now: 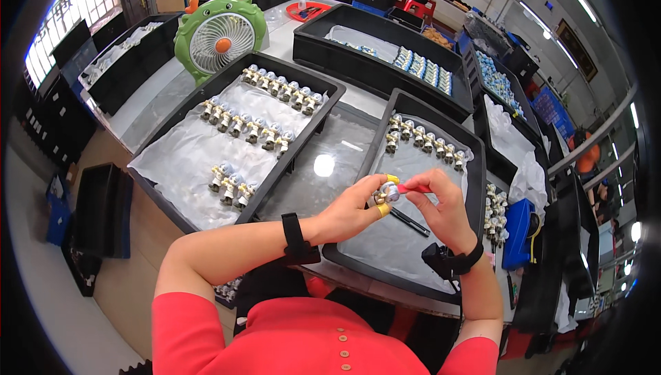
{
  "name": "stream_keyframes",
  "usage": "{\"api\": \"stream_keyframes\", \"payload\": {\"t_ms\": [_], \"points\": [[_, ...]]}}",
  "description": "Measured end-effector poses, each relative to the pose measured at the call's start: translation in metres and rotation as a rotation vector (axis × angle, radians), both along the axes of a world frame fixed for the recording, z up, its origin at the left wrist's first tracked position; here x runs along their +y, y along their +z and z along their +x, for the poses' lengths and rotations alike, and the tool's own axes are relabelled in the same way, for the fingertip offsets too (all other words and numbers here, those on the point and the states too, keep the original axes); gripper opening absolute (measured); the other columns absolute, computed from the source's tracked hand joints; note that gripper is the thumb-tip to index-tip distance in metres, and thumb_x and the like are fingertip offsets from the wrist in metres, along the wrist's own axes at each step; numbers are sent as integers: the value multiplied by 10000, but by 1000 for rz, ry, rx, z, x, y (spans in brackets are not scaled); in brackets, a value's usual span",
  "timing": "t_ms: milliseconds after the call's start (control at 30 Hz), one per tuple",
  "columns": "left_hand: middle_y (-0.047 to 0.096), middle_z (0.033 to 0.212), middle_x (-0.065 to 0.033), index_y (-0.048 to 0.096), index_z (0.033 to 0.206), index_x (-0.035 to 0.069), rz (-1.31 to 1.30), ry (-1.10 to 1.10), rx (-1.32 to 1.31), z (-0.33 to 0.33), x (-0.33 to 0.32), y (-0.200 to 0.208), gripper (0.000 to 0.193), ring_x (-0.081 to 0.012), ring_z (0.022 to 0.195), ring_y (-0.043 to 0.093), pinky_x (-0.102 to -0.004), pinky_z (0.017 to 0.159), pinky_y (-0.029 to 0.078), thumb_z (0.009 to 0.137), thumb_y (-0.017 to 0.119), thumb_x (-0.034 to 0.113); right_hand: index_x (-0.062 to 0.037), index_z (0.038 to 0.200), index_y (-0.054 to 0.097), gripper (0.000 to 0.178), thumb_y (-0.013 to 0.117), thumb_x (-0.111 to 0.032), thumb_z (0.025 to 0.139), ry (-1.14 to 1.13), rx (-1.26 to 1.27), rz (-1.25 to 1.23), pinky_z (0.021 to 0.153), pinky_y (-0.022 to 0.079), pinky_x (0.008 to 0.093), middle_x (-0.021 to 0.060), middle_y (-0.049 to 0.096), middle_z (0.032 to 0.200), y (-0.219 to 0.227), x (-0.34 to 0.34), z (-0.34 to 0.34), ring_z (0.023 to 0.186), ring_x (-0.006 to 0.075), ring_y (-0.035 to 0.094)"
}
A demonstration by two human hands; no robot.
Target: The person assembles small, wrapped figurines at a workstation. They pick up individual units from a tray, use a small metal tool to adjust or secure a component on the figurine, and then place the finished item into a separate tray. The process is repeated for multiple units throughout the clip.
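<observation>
My left hand (pixel 350 208) grips a small figurine (pixel 387 193) with a pale blue-grey head, yellow wraps on two of its fingers. In my right hand (pixel 442 203) is a slim red-handled tool (pixel 412 188), its tip against or very close to the figurine; the tip itself is too small to make out. Both hands are above a black tray (pixel 475 146) lined with grey sheet. A row of similar figurines (pixel 428 141) stands at that tray's far end. Below my hands lies a black pen-like stick (pixel 410 221).
Left of it, a lined black tray (pixel 184 211) holds several rows of figurines. A green fan (pixel 180 30) stands behind that. Farther back, another tray (pixel 323 25) carries blue and white pieces. At right are more figurines (pixel 495 213) and a blue box (pixel 518 237). Two people are farther off.
</observation>
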State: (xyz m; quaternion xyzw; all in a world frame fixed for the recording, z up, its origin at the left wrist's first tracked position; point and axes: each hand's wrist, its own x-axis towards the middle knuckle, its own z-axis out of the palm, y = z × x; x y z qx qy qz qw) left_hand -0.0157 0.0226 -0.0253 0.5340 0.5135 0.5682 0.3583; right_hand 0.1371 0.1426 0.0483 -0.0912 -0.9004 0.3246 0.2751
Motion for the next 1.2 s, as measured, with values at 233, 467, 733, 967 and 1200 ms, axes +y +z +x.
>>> {"api": "stream_keyframes", "payload": {"t_ms": [233,467,733,967,1200], "points": [[516,1070,-82,466,1262,55,-41,0,49,3,-6,15,415,-151,882,520,-280,732,456,893,610,177,-43,940,627,171,685,-23,780,-13,-60,3,715,467,316,73,612,853,-8,-1,0,814,242,574],[525,1061,-101,496,1227,50,-15,9,65,6,-4,9,392,-181,869,533,-289,699,471,871,630,144,-43,904,619,142,690,-39,782,-61,-17,-8,674,450,300,66,596,826,-16,1,5,789,223,539],[521,1021,-113,505,1197,41,29,19,83,7,-4,7,366,-216,841,537,-310,695,468,861,633,112,-67,821,623,95,701,-56,769,-71,2,159,676,401,299,29,573,774,-8,-5,4,753,199,501],[511,960,-145,515,1127,29,93,61,135,9,-6,9,312,-308,827,533,-363,706,450,840,632,62,-100,787,625,128,726,-57,720,-77,15,346,716,344,326,0,565,738,-12,-8,0,747,203,489],[506,931,-108,527,1141,25,141,116,187,10,-3,2,318,-223,777,503,-324,670,430,855,647,94,-100,780,623,134,727,-53,710,-132,47,294,725,339,333,0,557,727,-8,-11,1,746,209,486]]}}
